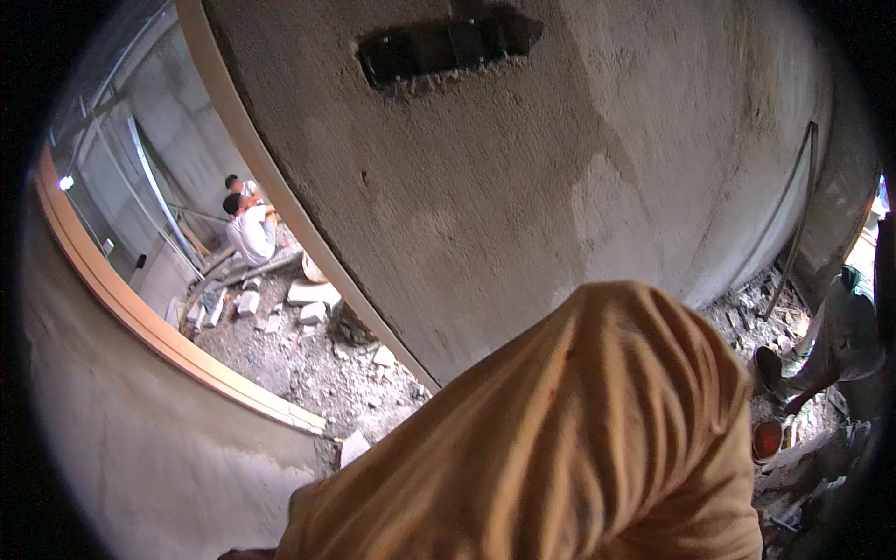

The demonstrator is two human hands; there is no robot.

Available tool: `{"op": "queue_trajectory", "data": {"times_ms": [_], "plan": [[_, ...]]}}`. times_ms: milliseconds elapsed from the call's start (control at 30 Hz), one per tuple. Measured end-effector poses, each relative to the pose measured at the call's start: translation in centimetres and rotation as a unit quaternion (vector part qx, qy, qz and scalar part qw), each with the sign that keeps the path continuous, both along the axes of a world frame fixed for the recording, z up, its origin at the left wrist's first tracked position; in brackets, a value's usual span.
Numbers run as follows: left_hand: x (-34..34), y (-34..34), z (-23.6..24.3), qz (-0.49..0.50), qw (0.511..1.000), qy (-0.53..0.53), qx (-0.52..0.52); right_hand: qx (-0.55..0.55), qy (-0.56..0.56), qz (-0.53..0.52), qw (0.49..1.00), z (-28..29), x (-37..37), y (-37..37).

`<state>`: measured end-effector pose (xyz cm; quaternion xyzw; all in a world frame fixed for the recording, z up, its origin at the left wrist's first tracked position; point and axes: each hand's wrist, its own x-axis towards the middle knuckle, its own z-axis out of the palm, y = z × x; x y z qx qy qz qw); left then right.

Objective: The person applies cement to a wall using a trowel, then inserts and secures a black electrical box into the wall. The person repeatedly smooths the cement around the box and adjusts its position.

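Note:
Neither of my hands can be made out. My bent knee in brown trousers [560,420] fills the lower middle and hides what lies behind it. A dark sliver [247,553] shows at the lower edge, left of the trousers; too little of it is visible to name. Beyond my knee rises a rough grey plastered wall [448,205]. High in it is a ragged oblong hole [448,49] with a dark recess.
On the left, a wooden door frame [168,345] opens onto a room with rubble [299,364] and broken blocks [313,292]. Two people [252,233] sit there. At the right, another person [840,327] bends near buckets [767,439]; a long bar [798,210] leans against the wall.

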<state>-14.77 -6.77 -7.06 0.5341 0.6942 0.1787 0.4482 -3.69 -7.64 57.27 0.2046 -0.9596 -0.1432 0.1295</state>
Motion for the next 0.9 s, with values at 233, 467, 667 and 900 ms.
{"op": "queue_trajectory", "data": {"times_ms": [233,467,667,900], "plan": [[5.6,-3.7,-0.9,0.027,0.999,-0.018,-0.012,-0.010,-0.004,-0.034,0.999,-1.4,2.6,-2.4],[8.1,-5.9,-0.5,0.039,0.999,0.002,-0.016,-0.020,0.003,-0.079,0.997,-1.4,8.1,-3.7],[9.1,-8.3,-0.5,0.071,0.997,0.007,-0.027,-0.084,-0.025,-0.164,0.982,-3.4,15.1,4.2],[5.5,-13.3,-1.5,0.035,0.998,0.047,-0.035,-0.373,0.109,-0.415,0.823,-20.0,29.6,13.0]]}}
